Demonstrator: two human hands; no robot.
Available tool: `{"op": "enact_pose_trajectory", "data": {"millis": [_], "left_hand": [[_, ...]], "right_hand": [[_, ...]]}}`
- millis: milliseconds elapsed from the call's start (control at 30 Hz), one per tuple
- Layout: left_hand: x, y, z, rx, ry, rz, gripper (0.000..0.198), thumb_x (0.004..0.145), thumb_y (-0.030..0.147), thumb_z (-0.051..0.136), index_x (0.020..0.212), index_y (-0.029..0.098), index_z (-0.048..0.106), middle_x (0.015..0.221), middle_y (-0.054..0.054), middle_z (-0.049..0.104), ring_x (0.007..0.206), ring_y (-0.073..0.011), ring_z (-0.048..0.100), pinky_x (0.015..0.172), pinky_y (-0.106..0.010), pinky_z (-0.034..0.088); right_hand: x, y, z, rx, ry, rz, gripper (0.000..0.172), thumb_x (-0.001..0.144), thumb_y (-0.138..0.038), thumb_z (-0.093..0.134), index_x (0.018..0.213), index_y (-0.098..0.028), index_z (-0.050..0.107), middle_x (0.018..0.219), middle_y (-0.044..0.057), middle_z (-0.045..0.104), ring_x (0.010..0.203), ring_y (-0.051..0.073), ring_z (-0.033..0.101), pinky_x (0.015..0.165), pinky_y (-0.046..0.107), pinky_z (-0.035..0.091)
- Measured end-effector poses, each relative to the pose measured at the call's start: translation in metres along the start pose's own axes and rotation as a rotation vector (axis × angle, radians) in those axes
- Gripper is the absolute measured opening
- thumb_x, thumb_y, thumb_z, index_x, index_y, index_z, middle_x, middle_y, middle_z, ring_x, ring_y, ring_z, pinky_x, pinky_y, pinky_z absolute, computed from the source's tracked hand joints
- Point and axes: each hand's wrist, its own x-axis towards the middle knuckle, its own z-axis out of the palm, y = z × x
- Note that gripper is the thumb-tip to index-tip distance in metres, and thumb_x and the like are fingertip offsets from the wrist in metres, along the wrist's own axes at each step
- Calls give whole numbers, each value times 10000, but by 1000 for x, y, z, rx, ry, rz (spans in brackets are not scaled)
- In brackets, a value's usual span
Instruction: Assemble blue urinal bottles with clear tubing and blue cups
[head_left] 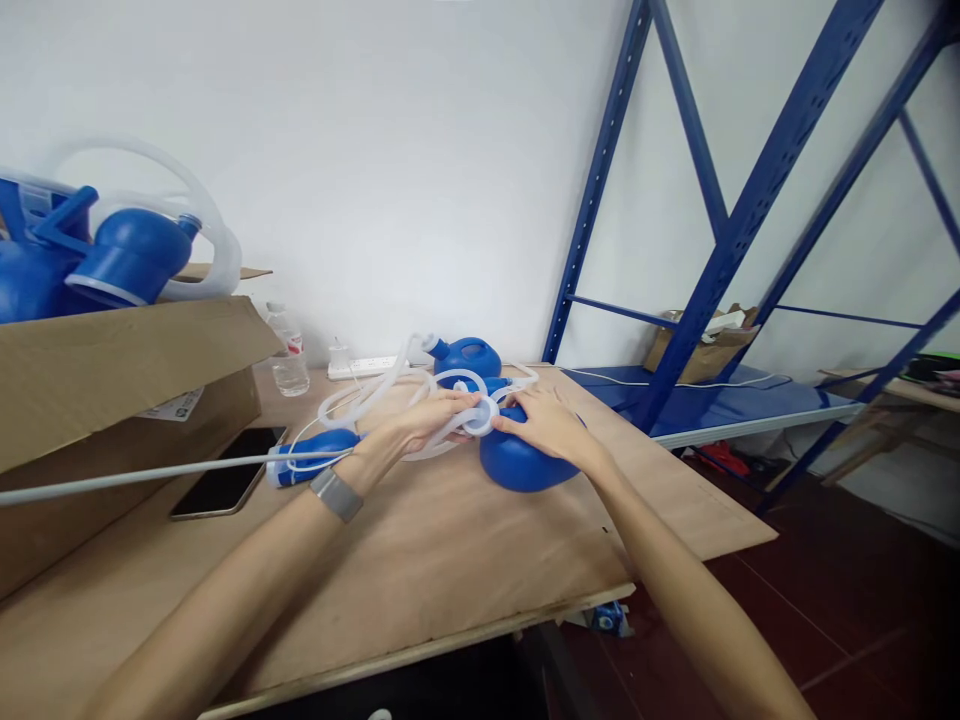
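Note:
My left hand point(435, 418), with a grey band at the wrist, has its fingers closed on a translucent tube point(448, 432). That tube meets a round, whitish cap point(484, 416) at the mouth of a blue plastic bottle point(525, 464). My right hand point(551, 428) grips this bottle from above, near its neck; the fingers partly cover it. The bottle lies tilted on the table, mouth toward my left hand. Behind my hands rests another blue bottle point(469, 358) with a handle and a coiled clear hose point(390, 380). A blue cylindrical piece point(319, 452) lies left of my left wrist.
A cardboard box point(135, 370) with several blue bottles point(135, 255) and hoses stands at left. Nearby are a phone point(229, 470), a water bottle point(289, 355) and a power strip point(364, 367). A grey rod point(165, 470) crosses the left side. A blue shelf point(720, 402) stands right.

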Motion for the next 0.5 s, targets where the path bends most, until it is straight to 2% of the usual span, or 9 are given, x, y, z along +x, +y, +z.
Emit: {"op": "enact_pose_trajectory", "data": {"millis": [100,167,333,500], "left_hand": [[-2,-4,-4,-50,-23,-8,203,927,382,695,944,182,719,949,-64,757,883,-200,704,759,-342,614],[-4,-5,-5,-71,-34,-6,206,918,381,710,918,175,711,927,-66,748,852,-194,700,738,-334,611],[-3,-8,-4,-95,-25,33,234,922,401,687,868,174,698,810,-27,702,757,-152,658,698,-278,584],[1,-14,1,-31,23,109,319,955,459,626,838,167,682,754,-15,685,690,-134,627,641,-249,564]], "right_hand": [[-1,-12,-1,9,-34,16,539,933,-724,514,1210,-299,697,1385,101,665,1325,421,540,1110,663,350],[0,-13,-2,12,-69,35,551,943,-730,488,1237,-317,704,1394,93,663,1328,427,538,1105,665,353],[5,-12,-4,19,-106,29,549,934,-766,464,1097,-350,782,1255,69,729,1253,418,584,1080,636,389],[7,-15,-5,20,-137,15,548,963,-736,427,1066,-349,801,1225,71,740,1234,421,591,1063,633,395]]}}
